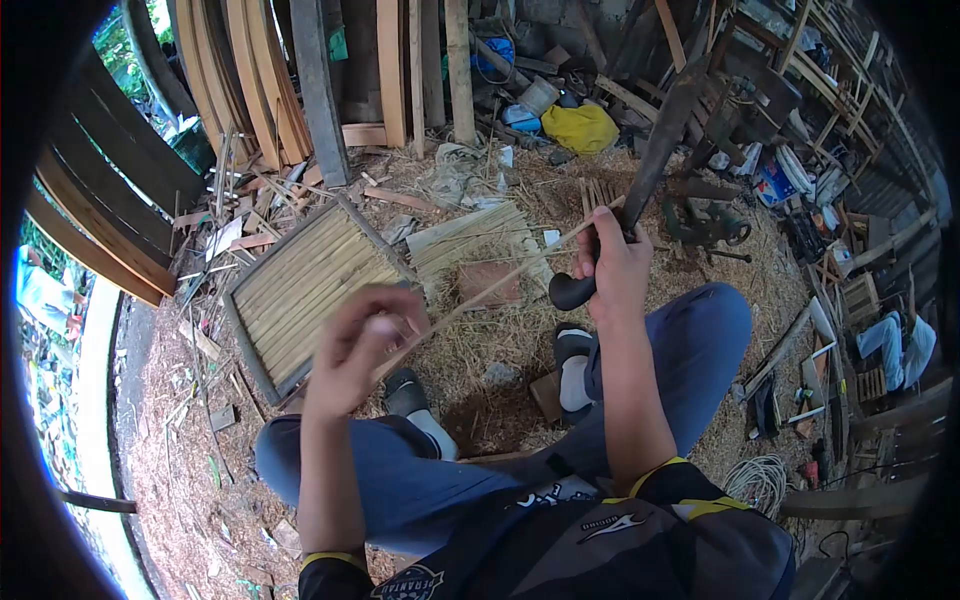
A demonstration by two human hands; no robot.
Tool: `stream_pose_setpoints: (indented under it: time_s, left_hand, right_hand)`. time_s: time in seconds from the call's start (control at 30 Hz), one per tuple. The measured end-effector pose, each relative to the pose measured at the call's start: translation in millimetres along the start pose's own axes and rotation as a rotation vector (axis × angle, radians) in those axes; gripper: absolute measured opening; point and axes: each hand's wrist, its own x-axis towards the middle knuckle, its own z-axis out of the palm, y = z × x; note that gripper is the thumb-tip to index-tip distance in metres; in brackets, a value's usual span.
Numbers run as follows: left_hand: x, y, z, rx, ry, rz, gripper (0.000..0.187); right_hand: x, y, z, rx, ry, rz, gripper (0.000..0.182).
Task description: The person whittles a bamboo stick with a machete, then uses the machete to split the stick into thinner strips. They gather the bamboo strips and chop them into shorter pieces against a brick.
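Observation:
My right hand (615,265) is closed round the dark curved handle (573,291) of a machete, whose long, worn blade (662,135) points up and away to the right. A thin bamboo strip (490,288) slants from the thumb and fingers of that hand down to my left hand (362,350). Fingers of the left hand are curled and smeared by motion beside the strip's lower end, so I cannot see whether they grip it. A framed panel of bamboo slats (310,290) lies on the ground beyond the left hand.
Split bamboo pieces (475,240) and a reddish block (490,284) lie between my feet and the timber. Tall planks (265,85) lean at the back left. A yellow bag (580,128), a metal vise (705,222) and coiled cable (757,484) are around me. Shavings cover the ground.

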Motion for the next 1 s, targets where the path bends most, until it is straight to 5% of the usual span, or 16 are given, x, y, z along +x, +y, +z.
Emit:
stream_pose_setpoints:
  time_s: [0.1,0.13,0.23,0.27,0.47,0.57,0.73,0.83,1.0]
  left_hand:
    - [8.8,-11.4,23.5,0.625,-0.045,0.125,0.028]
    - [10.4,-18.3,23.7,0.548,-0.156,-0.087,0.026]
    - [13.4,-26.0,28.7,0.220,-0.313,-0.306,0.024]
    - [13.8,-34.3,36.2,0.154,-0.215,-0.153,0.025]
    - [34.7,-19.8,26.7,-0.344,-0.109,-0.450,0.025]
    - [42.3,-18.3,26.1,-0.451,-0.098,-0.389,0.023]
    - [51.7,-11.4,30.1,-0.490,-0.058,-0.303,0.020]
    - [57.1,-7.2,33.2,-0.477,-0.035,-0.261,0.018]
    - [70.0,-0.5,38.8,-0.482,-0.028,-0.208,0.017]
  right_hand:
    - [-1.2,-4.8,4.4,-0.018,-0.016,0.000,0.019]
    - [1.8,-6.7,5.9,-0.041,-0.021,-0.012,0.020]
    - [13.1,-21.5,10.3,-0.139,-0.061,-0.018,0.025]
    - [15.2,-31.5,13.1,-0.183,-0.083,-0.002,0.027]
    - [23.8,-57.7,18.1,-0.440,-0.336,-0.079,0.060]
    - [27.0,-56.3,17.5,-0.703,-0.375,-0.123,0.056]
    - [23.0,-57.3,28.5,-1.187,-0.385,-0.559,0.052]
    - [26.3,-57.3,36.4,-1.265,-0.473,-0.746,0.039]
    - [34.5,-58.7,48.3,-1.314,-0.601,-0.979,0.051]
